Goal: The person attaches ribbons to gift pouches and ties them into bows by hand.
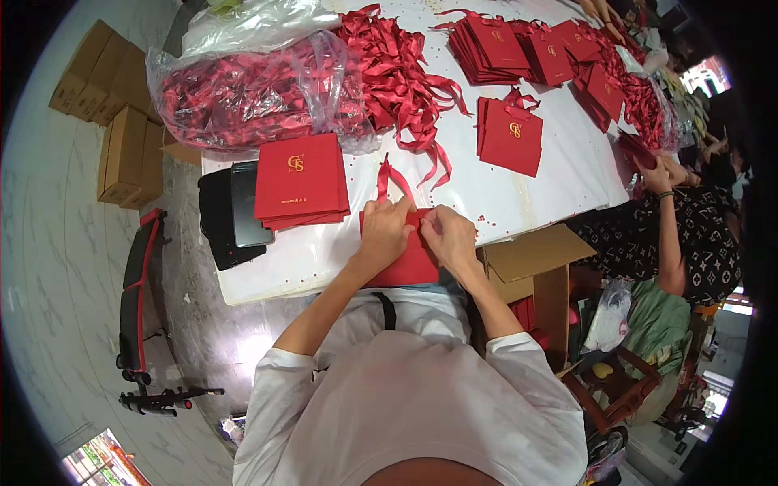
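Observation:
At the table's near edge, a red paper gift bag [405, 267] lies partly over my lap, between my two hands. My left hand [386, 233] is closed on its upper left part, fingers bent at the top edge. A red ribbon [392, 180] runs up from those fingers onto the table. My right hand [450, 240] pinches at the upper right of the bag; its fingertips hide the exact spot held. Just left of my hands sits a stack of red gift bags [301, 178] with gold print.
The stack overlaps a dark tablet-like device [250, 202] on black cloth. Loose red ribbons [397, 81] and a plastic bag of ribbons [251, 93] lie beyond. Finished bags with ribbon handles [510, 138] are at right. An open carton [539, 259] stands beside me; a co-worker's hand [655, 174] is farther right.

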`<state>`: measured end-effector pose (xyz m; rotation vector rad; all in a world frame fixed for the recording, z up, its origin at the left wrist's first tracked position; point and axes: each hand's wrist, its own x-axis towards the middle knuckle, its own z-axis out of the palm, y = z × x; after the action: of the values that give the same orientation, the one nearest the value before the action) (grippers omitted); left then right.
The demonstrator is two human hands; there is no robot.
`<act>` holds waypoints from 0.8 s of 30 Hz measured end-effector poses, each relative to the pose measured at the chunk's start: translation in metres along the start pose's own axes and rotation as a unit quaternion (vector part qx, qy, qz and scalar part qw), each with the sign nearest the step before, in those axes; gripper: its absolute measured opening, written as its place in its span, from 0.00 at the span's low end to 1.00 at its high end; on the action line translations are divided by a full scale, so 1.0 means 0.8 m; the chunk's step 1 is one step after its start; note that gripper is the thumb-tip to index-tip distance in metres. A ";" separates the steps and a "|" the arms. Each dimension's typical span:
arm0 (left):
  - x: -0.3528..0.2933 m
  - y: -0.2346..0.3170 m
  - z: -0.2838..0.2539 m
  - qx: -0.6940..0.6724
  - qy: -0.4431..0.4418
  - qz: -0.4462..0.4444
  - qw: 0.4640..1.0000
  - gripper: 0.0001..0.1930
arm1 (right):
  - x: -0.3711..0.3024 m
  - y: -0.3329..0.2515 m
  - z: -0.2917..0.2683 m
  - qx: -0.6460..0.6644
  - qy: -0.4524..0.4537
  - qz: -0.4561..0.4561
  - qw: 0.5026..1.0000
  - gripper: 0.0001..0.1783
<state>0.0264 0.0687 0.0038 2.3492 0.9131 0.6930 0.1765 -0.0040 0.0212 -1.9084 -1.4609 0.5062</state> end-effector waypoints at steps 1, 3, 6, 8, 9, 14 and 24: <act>-0.001 -0.001 0.001 -0.001 0.000 0.000 1.000 0.18 | -0.001 0.000 0.003 -0.009 0.005 -0.009 1.000 0.08; -0.002 -0.003 0.003 -0.061 0.022 -0.030 0.997 0.16 | -0.003 -0.001 0.007 -0.017 0.009 -0.019 1.000 0.08; -0.005 -0.001 0.005 -0.053 0.031 -0.040 0.997 0.16 | -0.005 -0.005 0.011 -0.062 0.032 -0.072 0.995 0.07; -0.010 0.004 0.010 -0.022 0.050 -0.021 0.998 0.15 | -0.006 -0.008 0.010 -0.091 0.016 -0.079 0.993 0.08; -0.012 0.006 0.012 0.008 0.068 -0.001 0.998 0.16 | -0.006 -0.009 0.010 -0.091 0.016 -0.079 0.993 0.08; -0.017 0.008 0.009 0.011 0.060 -0.015 0.998 0.16 | 0.000 -0.003 -0.001 0.011 -0.028 -0.039 0.999 0.09; -0.012 0.010 -0.020 -0.064 -0.004 -0.014 0.998 0.14 | 0.013 -0.005 -0.019 0.059 -0.047 -0.021 0.997 0.17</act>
<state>0.0139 0.0610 0.0179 2.2209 0.8696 0.7103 0.1869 0.0024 0.0359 -1.7780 -1.4940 0.6560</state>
